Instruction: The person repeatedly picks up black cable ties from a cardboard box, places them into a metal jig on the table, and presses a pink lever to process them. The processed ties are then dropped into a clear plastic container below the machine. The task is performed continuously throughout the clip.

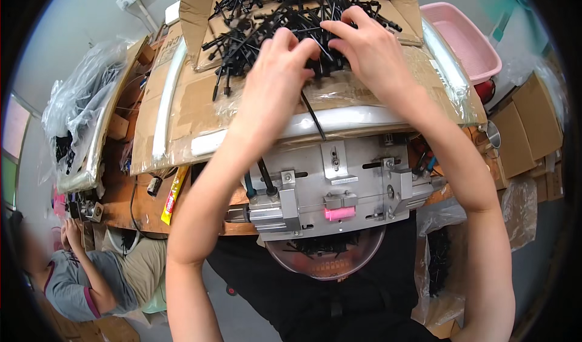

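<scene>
A heap of thin black plastic rods [242, 42] with thicker ends lies in and spills from an opened cardboard box. My left hand [276, 66] is at the near edge of the heap, thumb and fingers closed on a black rod [313, 116] that hangs down toward me. My right hand [373, 54] reaches into the heap from the right. Its thumb and forefinger are curved and apart, close to several rods. Below my arms is a metal fixture [327, 187] with clamp blocks on both sides and a pink cylindrical piece [340, 213] at its front.
Cardboard with white foam edging [297, 127] lies under the heap. A clear bowl [327, 260] with black rods sits below the fixture. A pink basin [464, 42] stands at the back right, cardboard boxes [530, 124] at the right. Another person [97, 281] sits at the left.
</scene>
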A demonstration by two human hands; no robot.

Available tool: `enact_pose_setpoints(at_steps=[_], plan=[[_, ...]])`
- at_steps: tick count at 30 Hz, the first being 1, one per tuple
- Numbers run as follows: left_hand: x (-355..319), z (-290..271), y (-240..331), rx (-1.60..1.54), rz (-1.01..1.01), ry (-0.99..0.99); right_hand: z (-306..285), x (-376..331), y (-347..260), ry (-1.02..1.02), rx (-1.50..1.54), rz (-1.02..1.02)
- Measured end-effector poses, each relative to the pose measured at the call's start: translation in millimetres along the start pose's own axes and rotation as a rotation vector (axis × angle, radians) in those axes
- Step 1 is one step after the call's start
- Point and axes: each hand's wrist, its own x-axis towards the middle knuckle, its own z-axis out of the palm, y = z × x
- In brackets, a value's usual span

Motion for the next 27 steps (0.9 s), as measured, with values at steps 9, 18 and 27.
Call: enact_pose_setpoints(at_steps=[9, 18, 27], plan=[[-3, -21, -22, -0.027, 0.151, -0.060, -31, -2, 28, -0.235, 0.179, -0.126], [47, -91, -40, -0.690, -0.221, -0.351, -68, 4, 24, -0.076, 0.294, -0.080], [19, -111, -28, -1.310, -0.362, -0.265, -91, -37, 9, -0.278, 0.918, 0.525]])
